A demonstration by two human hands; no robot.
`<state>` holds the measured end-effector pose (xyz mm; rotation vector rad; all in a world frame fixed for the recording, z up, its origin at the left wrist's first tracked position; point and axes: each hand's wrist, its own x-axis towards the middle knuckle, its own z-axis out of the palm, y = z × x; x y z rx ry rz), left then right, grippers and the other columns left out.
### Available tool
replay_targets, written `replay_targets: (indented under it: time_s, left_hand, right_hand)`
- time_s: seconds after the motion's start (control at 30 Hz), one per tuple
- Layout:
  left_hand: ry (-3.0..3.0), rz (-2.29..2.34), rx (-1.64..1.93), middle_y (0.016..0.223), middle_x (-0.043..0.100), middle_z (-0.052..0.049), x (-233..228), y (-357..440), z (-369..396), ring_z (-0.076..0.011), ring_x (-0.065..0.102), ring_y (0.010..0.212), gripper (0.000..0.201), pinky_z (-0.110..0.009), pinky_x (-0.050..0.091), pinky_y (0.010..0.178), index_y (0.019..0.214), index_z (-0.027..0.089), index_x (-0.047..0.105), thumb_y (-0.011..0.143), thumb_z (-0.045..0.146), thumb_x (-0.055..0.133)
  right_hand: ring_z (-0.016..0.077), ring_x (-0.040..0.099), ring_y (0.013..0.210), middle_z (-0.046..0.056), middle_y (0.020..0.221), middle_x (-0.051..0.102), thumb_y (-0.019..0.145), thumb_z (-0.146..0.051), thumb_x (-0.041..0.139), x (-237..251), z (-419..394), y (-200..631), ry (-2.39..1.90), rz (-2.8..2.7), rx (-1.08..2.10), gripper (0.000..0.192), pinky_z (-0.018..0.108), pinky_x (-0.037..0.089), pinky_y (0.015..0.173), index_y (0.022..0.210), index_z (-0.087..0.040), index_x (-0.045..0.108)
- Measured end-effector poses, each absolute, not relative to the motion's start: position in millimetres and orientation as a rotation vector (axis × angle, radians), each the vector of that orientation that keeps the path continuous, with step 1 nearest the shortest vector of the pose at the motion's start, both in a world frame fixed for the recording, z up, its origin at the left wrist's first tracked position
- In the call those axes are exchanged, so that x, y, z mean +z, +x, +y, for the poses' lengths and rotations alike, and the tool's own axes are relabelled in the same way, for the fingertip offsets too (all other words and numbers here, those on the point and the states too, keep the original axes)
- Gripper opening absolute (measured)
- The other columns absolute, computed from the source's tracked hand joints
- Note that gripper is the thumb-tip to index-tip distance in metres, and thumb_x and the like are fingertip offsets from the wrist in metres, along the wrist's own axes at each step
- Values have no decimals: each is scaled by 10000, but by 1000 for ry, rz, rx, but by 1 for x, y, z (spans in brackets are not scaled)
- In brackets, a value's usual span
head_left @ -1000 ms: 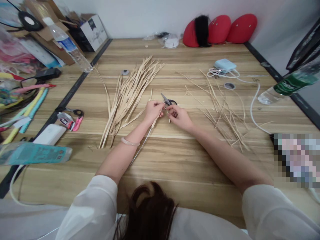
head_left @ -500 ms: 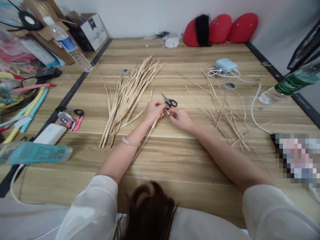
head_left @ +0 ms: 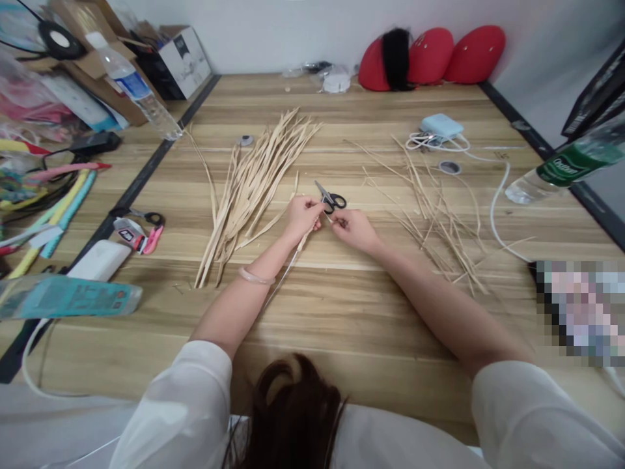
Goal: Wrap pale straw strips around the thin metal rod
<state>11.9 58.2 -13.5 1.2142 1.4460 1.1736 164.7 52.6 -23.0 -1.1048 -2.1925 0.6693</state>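
At the middle of the desk (head_left: pixel 342 312), a pale strip (head_left: pixel 293 257) is pinched between the closed left hand (head_left: pixel 303 215) and the closed right hand (head_left: pixel 354 229). Scissors (head_left: pixel 331 197) lie just beyond the fingers. A bundle (head_left: pixel 249 189) is spread toward the left edge, loose strands (head_left: pixel 434 215) toward the right.

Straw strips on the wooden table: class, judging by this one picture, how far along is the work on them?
Done, it seems: thin slivers lie scattered right of the hands. In hand: the left hand and right hand pinch one strip between them, with the scissors lying just beyond on the table. Left: a thick bundle of wide strips lies untouched to the left.
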Motion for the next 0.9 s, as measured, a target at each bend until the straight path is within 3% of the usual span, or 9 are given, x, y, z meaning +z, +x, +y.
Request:
replay_targets:
  time_s: [0.33, 0.53, 0.67, 0.9]
  left_hand:
    - [1205, 1447, 1181, 483, 545, 37, -13, 11, 59, -59, 453, 308, 126, -173, 336, 328, 618, 143, 558, 733, 194, 569]
    - [1200, 1444, 1174, 488, 538, 39, -14, 12, 59, -54, 458, 315, 129, -167, 333, 332, 629, 142, 551, 746, 193, 569]
    - [1210, 1461, 1153, 508, 555, 34, -12, 12, 58, -43, 463, 324, 134, -157, 333, 349, 638, 138, 551, 758, 195, 571]
    - [1233, 1460, 1155, 497, 553, 34, -16, 11, 60, -50, 467, 326, 141, -161, 338, 358, 650, 142, 553, 764, 220, 581]
  right_hand:
    - [110, 427, 511, -12, 565, 512, 739, -176, 460, -25, 50, 163, -1172, -2015, 701, 129, 250, 332, 562, 730, -161, 588]
    - [149, 542, 662, 55, 754, 640, 754, -186, 467, -29, 55, 164, -1173, -1798, 695, 163, 279, 413, 651, 768, -164, 627]
    - [134, 527, 585, 27, 681, 622, 817, -292, 483, -33, 56, 164, -1163, -1707, 852, 192, 273, 407, 598, 855, -167, 624]
    - [112, 489, 504, -22, 548, 527, 816, -361, 537, -29, 53, 163, -1148, -1607, 907, 175, 258, 360, 522, 800, -189, 568]
